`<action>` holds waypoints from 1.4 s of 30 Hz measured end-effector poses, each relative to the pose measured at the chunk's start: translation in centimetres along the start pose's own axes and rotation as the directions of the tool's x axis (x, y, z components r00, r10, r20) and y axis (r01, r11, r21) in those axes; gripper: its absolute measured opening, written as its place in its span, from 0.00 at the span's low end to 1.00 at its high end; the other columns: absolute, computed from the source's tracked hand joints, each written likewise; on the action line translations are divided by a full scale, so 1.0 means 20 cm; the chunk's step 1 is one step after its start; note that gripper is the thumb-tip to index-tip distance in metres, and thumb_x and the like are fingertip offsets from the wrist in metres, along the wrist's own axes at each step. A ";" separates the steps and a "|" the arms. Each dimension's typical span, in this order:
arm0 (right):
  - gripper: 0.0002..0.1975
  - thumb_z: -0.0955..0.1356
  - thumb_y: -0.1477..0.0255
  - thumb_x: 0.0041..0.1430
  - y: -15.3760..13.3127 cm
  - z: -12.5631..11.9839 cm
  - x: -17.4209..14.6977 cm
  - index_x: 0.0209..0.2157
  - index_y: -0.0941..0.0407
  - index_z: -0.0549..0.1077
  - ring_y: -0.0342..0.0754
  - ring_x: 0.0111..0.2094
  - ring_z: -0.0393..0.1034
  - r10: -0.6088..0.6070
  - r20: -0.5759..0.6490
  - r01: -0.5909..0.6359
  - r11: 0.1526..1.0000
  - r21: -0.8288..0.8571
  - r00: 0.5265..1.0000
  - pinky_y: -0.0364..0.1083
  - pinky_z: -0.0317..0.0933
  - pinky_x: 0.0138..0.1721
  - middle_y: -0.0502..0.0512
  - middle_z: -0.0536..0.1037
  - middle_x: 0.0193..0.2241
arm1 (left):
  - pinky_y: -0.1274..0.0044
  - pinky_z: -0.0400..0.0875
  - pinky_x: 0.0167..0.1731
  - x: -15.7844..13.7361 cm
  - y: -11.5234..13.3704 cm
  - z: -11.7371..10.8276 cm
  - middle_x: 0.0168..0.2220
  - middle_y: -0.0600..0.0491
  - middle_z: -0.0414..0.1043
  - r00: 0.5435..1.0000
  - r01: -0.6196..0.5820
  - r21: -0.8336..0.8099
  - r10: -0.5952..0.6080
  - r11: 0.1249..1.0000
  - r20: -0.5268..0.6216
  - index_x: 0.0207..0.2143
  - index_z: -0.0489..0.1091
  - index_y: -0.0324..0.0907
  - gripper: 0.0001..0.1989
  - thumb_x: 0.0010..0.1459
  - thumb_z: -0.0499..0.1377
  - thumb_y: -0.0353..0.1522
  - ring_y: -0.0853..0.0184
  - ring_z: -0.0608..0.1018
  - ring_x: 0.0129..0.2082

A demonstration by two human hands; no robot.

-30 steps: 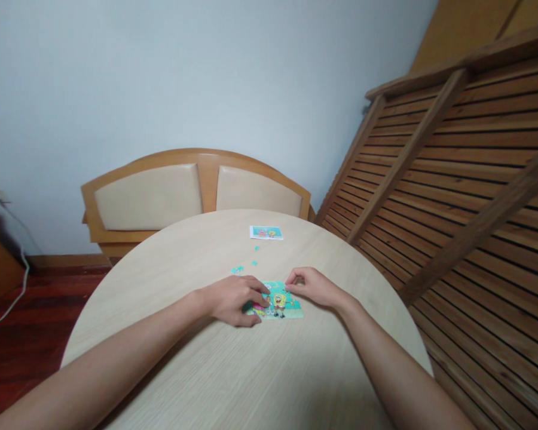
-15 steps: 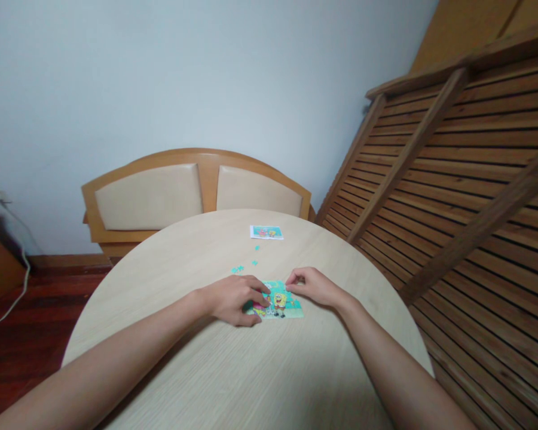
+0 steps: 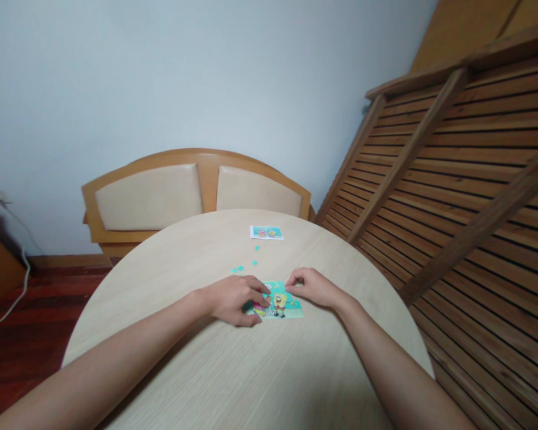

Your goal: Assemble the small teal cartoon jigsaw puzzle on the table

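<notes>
A teal jigsaw puzzle with yellow and pink cartoon figures lies flat on the round table. My left hand rests over its left part with fingers spread, touching the surface and covering that side. At the upper right edge of the puzzle, my right hand has thumb and forefinger pinched together on a puzzle piece, mostly hidden by the fingertips. Several loose teal puzzle pieces lie beyond my left hand, and a single puzzle piece is farther back.
A small picture card showing similar cartoon figures lies near the far side of the pale wooden table. Behind the table stands a padded headboard against the wall. A slatted wooden frame leans on the right.
Almost nothing differs. Both hands keep their places on the puzzle, with at most a very slight shift of the right fingers.
</notes>
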State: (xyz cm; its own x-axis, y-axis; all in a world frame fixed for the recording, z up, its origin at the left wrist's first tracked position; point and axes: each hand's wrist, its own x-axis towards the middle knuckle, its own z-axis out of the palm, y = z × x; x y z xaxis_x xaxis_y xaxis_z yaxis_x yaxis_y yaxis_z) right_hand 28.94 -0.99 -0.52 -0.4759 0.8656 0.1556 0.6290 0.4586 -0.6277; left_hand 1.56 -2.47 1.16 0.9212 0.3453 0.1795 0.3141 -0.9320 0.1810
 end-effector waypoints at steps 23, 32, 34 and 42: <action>0.16 0.69 0.64 0.56 0.34 -0.17 -0.07 0.41 0.60 0.79 0.50 0.36 0.73 0.186 -0.223 -0.201 0.978 -0.050 0.957 0.47 0.65 0.39 0.59 0.81 0.36 | 0.68 0.70 0.53 -0.03 -0.01 0.00 0.56 0.48 0.71 1.000 -0.006 -0.005 0.006 1.000 0.013 0.49 0.75 0.46 0.18 0.56 0.62 0.38 0.56 0.75 0.52; 0.14 0.69 0.67 0.56 0.33 -0.15 -0.06 0.41 0.58 0.80 0.53 0.41 0.73 0.133 -0.209 -0.169 0.972 -0.164 0.969 0.50 0.65 0.46 0.61 0.79 0.41 | 0.68 0.70 0.53 -0.02 -0.01 0.00 0.55 0.47 0.72 1.000 -0.009 -0.011 0.009 1.000 0.008 0.49 0.75 0.46 0.18 0.55 0.63 0.38 0.55 0.76 0.52; 0.13 0.70 0.67 0.54 0.32 -0.15 -0.06 0.40 0.59 0.80 0.53 0.40 0.73 0.153 -0.207 -0.188 0.969 -0.159 0.966 0.49 0.65 0.45 0.61 0.79 0.40 | 0.68 0.70 0.53 -0.02 0.00 -0.01 0.55 0.47 0.72 1.000 -0.010 -0.013 0.010 1.000 0.005 0.49 0.75 0.46 0.18 0.55 0.62 0.38 0.55 0.76 0.51; 0.13 0.74 0.67 0.46 0.26 -0.15 -0.06 0.34 0.59 0.77 0.50 0.37 0.72 0.256 -0.130 -0.259 0.966 -0.012 0.958 0.47 0.64 0.41 0.57 0.79 0.33 | 0.69 0.70 0.53 -0.02 -0.01 0.00 0.56 0.47 0.71 1.000 -0.014 -0.002 0.014 1.000 0.007 0.49 0.75 0.46 0.18 0.56 0.62 0.38 0.56 0.76 0.52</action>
State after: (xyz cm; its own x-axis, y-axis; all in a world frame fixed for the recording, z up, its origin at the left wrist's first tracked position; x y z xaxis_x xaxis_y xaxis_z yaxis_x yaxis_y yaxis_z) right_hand 34.64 0.98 -1.70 -0.2149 0.9727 0.0882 0.7384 0.2209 -0.6372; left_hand 1.14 -2.38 1.00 0.9269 0.3316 0.1756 0.3008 -0.9364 0.1807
